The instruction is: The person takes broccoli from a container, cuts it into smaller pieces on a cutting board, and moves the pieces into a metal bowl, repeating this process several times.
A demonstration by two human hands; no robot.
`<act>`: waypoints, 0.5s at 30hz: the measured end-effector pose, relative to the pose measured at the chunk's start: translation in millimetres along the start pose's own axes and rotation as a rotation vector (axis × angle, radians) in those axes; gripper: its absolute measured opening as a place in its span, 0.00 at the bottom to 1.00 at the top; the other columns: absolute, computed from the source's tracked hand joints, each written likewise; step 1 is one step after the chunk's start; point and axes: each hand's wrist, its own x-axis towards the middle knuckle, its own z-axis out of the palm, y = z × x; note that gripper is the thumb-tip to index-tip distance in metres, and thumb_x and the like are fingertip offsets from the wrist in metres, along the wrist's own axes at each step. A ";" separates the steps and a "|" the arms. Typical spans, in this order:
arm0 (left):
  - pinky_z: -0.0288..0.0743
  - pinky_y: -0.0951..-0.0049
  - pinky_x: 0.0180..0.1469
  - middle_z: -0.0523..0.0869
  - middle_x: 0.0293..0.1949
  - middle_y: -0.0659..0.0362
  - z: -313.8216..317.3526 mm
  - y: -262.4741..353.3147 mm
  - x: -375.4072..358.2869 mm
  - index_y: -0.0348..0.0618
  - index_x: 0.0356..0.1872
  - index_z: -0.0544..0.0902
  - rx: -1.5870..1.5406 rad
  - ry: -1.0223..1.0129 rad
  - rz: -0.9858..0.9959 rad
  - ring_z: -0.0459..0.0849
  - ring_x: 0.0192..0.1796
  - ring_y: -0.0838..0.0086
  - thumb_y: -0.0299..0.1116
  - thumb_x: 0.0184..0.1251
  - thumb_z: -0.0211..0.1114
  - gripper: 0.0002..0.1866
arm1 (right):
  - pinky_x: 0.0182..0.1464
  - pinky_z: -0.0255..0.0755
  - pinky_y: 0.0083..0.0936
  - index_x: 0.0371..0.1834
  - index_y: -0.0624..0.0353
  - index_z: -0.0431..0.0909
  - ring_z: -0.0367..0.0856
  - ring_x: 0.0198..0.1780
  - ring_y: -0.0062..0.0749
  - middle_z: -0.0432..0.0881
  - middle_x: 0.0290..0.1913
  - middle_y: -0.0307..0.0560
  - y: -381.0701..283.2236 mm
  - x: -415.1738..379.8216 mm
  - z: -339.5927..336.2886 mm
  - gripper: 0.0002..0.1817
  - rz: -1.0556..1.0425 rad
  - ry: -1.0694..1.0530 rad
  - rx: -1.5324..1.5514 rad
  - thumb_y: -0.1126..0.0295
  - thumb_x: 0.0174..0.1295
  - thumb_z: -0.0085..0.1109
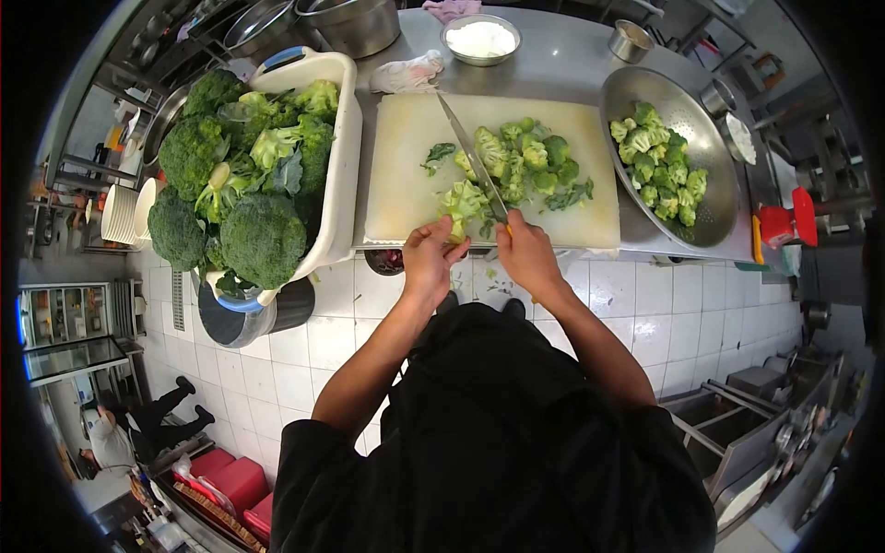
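My left hand [430, 258] is closed on a pale green broccoli stalk [463, 203] at the near edge of the white cutting board [406, 138]. In my right hand [529, 251] is a long kitchen knife [472, 152], its handle wrapped by my fingers and its blade slanting away to the upper left over the board. Beyond and beside the blade lie cut broccoli florets [535, 152] and loose leaves. Whole broccoli heads [263, 238] fill a white tub [343, 157] to the left. A perforated metal colander [714, 198] on the right holds more florets.
At the back of the steel table [544, 46] are a bowl of white stuff [481, 40], a crumpled cloth [406, 74] and a small metal pot [631, 41]. A dark bin [235, 313] stands under the tub. Another person [138, 424] is at the lower left.
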 end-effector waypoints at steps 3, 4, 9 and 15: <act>0.88 0.63 0.53 0.83 0.42 0.54 2.4 -3.6 -10.2 0.37 0.46 0.74 0.048 0.053 0.011 0.86 0.41 0.71 0.32 0.76 0.68 0.12 | 0.37 0.73 0.59 0.47 0.64 0.70 0.82 0.34 0.71 0.83 0.28 0.67 -8.3 -1.3 -11.8 0.11 0.039 -0.048 -0.029 0.67 0.73 0.55; 0.88 0.63 0.52 0.83 0.42 0.54 2.0 -5.6 -13.4 0.37 0.46 0.74 0.064 0.072 0.009 0.86 0.41 0.70 0.32 0.76 0.68 0.12 | 0.37 0.73 0.59 0.48 0.64 0.70 0.82 0.34 0.70 0.83 0.28 0.67 -12.1 -1.8 -15.7 0.11 0.061 -0.068 -0.035 0.67 0.73 0.55; 0.87 0.63 0.53 0.83 0.43 0.53 -6.4 -25.3 -18.7 0.38 0.46 0.73 0.039 0.065 0.002 0.86 0.43 0.70 0.32 0.76 0.68 0.12 | 0.37 0.73 0.59 0.45 0.64 0.70 0.82 0.34 0.70 0.83 0.29 0.67 -22.2 -0.4 -18.3 0.10 -0.005 0.042 0.010 0.67 0.73 0.55; 0.87 0.64 0.53 0.82 0.42 0.55 -8.8 -34.4 -19.4 0.39 0.46 0.73 0.029 0.070 0.035 0.86 0.43 0.70 0.31 0.76 0.68 0.12 | 0.40 0.75 0.60 0.45 0.65 0.70 0.83 0.35 0.69 0.84 0.30 0.67 -7.6 -8.9 2.6 0.10 -0.005 -0.062 -0.092 0.67 0.74 0.53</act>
